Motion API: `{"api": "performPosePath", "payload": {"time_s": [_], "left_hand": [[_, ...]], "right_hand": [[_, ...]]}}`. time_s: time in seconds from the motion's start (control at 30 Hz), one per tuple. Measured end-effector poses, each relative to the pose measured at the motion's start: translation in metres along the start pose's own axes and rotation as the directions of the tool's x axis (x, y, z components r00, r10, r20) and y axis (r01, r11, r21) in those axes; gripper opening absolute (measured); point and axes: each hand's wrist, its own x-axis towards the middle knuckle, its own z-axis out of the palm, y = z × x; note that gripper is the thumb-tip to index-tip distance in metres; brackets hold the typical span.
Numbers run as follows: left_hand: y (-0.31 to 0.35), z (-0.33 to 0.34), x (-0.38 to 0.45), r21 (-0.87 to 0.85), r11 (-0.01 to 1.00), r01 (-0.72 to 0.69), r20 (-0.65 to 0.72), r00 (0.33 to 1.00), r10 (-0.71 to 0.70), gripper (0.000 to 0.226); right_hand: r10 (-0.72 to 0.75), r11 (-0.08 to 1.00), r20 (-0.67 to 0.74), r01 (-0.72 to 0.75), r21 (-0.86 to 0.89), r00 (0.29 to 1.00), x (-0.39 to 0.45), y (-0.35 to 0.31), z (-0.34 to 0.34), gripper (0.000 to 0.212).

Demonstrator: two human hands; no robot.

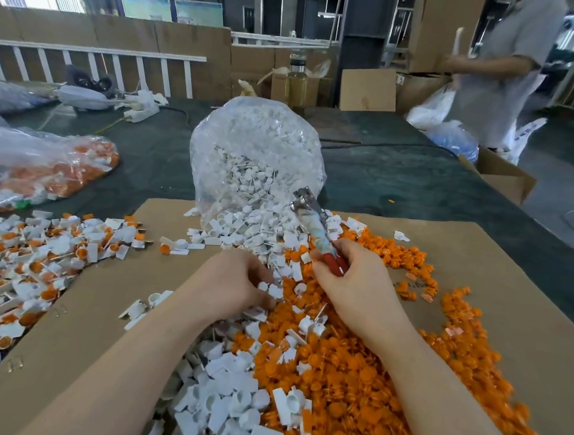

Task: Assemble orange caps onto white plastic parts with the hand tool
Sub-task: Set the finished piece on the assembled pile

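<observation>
Far out beyond your left hand lie finished pieces; that hand's curled fingers pick a white part (picking step, I judge); your right hand grips the hand tool; orange caps beneath; next, seat one.

No text, label, brand or number can be read anywhere. The white plastic bag at the far right edge of the table carries blue printing, too blurred to make out. A cardboard box behind the table shows a small dark printed mark, also illegible.
</observation>
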Motion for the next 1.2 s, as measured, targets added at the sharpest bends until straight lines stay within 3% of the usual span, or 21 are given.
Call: {"api": "performPosePath", "payload": {"time_s": [0.1,0.23,0.3,0.4,0.5,0.6,1.03,1.2], "left_hand": [[-0.001,-0.003,-0.003,-0.167,0.986,0.023,-0.005,1.000,-0.024,0.020],[0.006,-0.004,-0.005,-0.289,0.954,-0.083,-0.211,0.977,0.021,0.017],[0.013,-0.005,-0.005,-0.516,0.850,-0.107,-0.214,0.977,-0.007,0.019],[0.022,-0.003,-0.007,-0.781,0.621,-0.060,-0.086,0.996,-0.012,0.030],[0.027,0.005,-0.009,-0.913,0.404,0.050,0.067,0.997,0.028,0.018],[0.031,0.011,-0.010,-0.953,0.283,0.109,0.118,0.993,0.012,0.021],[0.042,0.018,-0.015,-0.938,0.324,-0.121,-0.178,0.972,-0.152,0.014],[0.045,0.023,-0.018,-0.900,0.418,-0.122,-0.221,0.955,-0.198,0.005]], "right_hand": [[-0.018,1.000,-0.012,0.018,-0.007,1.000,-0.001,0.000,-0.001,0.014],[-0.029,0.999,-0.034,0.030,0.028,0.999,-0.002,-0.002,-0.003,0.015],[-0.049,0.997,-0.064,0.053,0.062,0.997,-0.002,-0.003,-0.003,0.010],[-0.081,0.987,-0.107,0.095,0.132,0.991,-0.003,-0.006,-0.005,0.006],[-0.101,0.977,-0.116,0.120,0.179,0.988,-0.005,-0.007,-0.005,0.007],[-0.123,0.974,-0.130,0.144,0.172,0.984,-0.006,-0.008,-0.004,0.012],[-0.132,0.978,-0.226,0.163,0.127,0.965,-0.008,-0.012,-0.002,0.012],[-0.135,0.975,-0.244,0.172,0.137,0.960,-0.010,-0.015,-0.001,0.014]]}}
